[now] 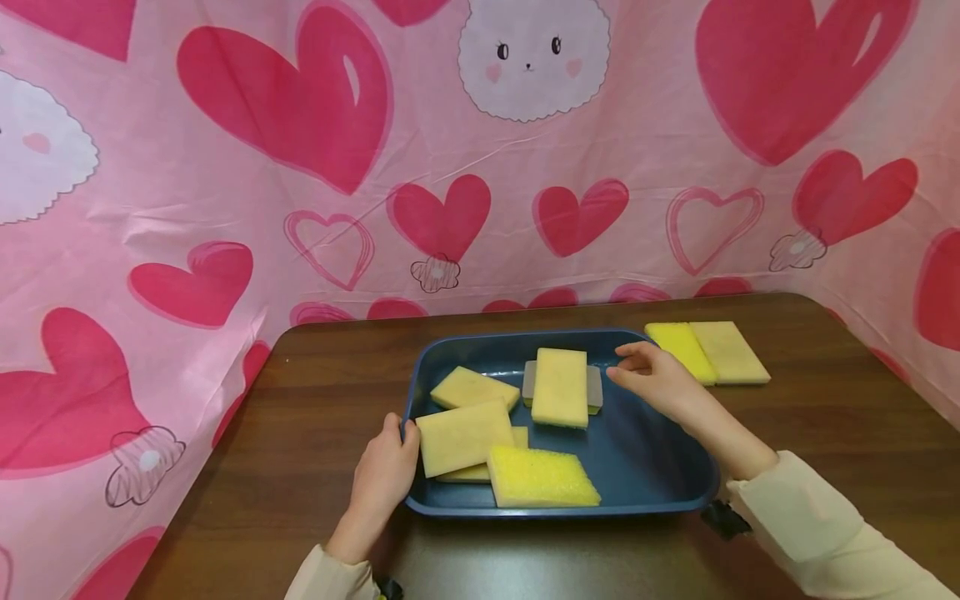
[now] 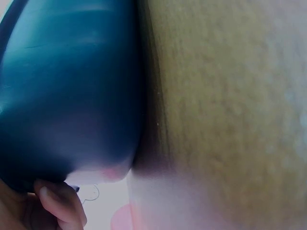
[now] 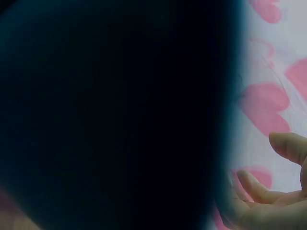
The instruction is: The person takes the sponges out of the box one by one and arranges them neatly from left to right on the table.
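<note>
A blue rectangular basin (image 1: 645, 467) stands on the table with several sponges in it. The left hand (image 1: 386, 467) grips its left rim, thumb over the edge; in the left wrist view curled fingers (image 2: 60, 203) show at that rim. Over the right rim hovers the right hand (image 1: 656, 379), fingers loosely bent, holding nothing. Closest to its fingertips, a pale yellow sponge (image 1: 560, 387) lies across a grey-topped one (image 1: 595, 385). At the left, pale sponges (image 1: 465, 437) overlap, with a bright yellow sponge (image 1: 543, 477) in front and another pale sponge (image 1: 474, 388) behind.
Beside the basin's far right corner, a bright yellow sponge (image 1: 681, 350) and a pale sponge (image 1: 729, 352) lie side by side on the brown wooden table (image 1: 337, 367). A pink heart-patterned cloth (image 1: 517, 158) hangs behind and at the sides.
</note>
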{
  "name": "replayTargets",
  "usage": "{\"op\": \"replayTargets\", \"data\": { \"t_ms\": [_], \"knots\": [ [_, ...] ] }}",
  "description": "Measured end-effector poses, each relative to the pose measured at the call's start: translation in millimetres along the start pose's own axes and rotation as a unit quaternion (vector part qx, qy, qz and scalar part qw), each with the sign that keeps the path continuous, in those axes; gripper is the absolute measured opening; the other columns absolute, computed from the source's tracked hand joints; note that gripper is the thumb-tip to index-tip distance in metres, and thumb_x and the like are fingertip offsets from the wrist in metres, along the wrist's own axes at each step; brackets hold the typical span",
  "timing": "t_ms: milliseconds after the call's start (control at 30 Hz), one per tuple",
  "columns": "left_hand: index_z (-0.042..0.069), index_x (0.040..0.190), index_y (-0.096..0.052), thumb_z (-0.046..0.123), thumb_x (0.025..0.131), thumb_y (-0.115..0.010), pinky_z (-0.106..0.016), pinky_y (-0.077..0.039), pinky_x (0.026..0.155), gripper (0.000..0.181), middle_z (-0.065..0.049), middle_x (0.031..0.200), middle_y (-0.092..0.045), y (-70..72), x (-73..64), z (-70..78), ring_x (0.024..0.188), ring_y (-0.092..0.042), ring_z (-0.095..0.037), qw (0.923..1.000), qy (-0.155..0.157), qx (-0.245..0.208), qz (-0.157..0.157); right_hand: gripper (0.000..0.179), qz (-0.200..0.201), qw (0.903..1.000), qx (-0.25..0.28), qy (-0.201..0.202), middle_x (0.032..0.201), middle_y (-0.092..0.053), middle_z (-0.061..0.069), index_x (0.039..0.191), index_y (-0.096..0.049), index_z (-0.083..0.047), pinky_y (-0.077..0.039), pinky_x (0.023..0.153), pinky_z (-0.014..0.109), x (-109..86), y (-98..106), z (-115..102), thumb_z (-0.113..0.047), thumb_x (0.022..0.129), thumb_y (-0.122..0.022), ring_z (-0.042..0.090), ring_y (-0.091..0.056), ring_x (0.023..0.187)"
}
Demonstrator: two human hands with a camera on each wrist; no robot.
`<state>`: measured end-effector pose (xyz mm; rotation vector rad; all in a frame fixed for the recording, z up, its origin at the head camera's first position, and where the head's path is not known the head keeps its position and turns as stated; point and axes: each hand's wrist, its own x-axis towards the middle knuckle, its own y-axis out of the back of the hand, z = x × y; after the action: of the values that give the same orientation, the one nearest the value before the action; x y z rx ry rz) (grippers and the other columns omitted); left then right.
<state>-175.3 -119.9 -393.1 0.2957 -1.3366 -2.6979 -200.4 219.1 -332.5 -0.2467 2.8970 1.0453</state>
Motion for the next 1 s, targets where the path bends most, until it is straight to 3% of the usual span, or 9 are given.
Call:
{"op": "replayTargets", "data": {
  "t_ms": [300,500,1000],
  "knots": [
    [0.004,0.094,-0.047,0.033,0.099,-0.033,-0.030,-0.033,0.052,0.032,-0.010,0.066,-0.046,0.2,0.2,-1.2,0.059,-0.047,-0.022,1.0000,-0.004,-0.004,-0.002,0.070,-0.017,0.9993,-0.008,-0.031,0.127,-0.050,0.032,0.143,-0.023,0.007,-0.047,0.091,0.052,0.4,-17.9,2.7,-0.029,0.094,-0.058,0.043,-0.053,0.113],
    [0.005,0.094,-0.046,0.033,0.099,-0.033,-0.030,-0.033,0.051,0.032,-0.009,0.066,-0.044,0.2,0.3,-1.3,0.058,-0.047,-0.021,1.0000,-0.003,-0.008,-0.005,0.074,-0.019,0.9990,-0.013,-0.038,0.122,-0.053,0.030,0.144,-0.020,0.008,-0.049,0.085,0.047,1.5,-30.0,3.9,-0.029,0.093,-0.058,0.038,-0.058,0.104],
    [0.005,0.092,-0.046,0.032,0.099,-0.034,-0.029,-0.032,0.051,0.031,-0.008,0.065,-0.042,1.2,-0.2,-0.9,0.058,-0.046,-0.021,0.9998,-0.006,-0.014,-0.008,0.075,-0.034,0.9986,-0.018,-0.037,0.107,-0.057,0.023,0.139,-0.023,0.013,-0.046,0.069,0.032,5.5,-53.8,3.9,-0.026,0.090,-0.063,0.024,-0.053,0.086]
  ]
}}
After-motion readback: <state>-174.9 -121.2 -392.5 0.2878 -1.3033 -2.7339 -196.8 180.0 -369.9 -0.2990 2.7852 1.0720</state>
